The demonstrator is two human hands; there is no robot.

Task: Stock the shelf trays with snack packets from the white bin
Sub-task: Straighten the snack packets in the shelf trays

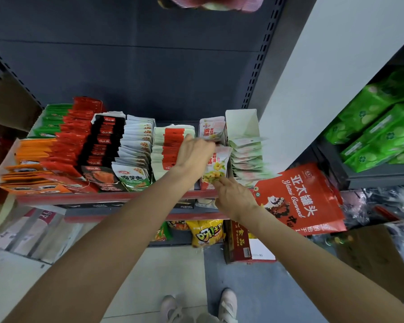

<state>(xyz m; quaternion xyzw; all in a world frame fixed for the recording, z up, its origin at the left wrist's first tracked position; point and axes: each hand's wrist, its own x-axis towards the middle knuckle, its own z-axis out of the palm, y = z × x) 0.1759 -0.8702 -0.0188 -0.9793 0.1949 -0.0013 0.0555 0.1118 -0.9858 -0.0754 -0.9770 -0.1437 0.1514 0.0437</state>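
Head view: your right hand [234, 198] pinches the yellow-printed snack packet [216, 167] by its bottom edge, upright over its shelf tray [204, 184]. Your left hand [194, 155] grips the packets behind; hold that gap wide and slide it in straight.

1. The left hand [193, 152] has blurred fingertips at its 2 o'clock, so its hold cannot be told.
2. The pink bag [210, 3] at 12 o'clock is cut by the top edge.
3. The right hand [233, 197] hides the snack packet's [216, 167] lower edge.
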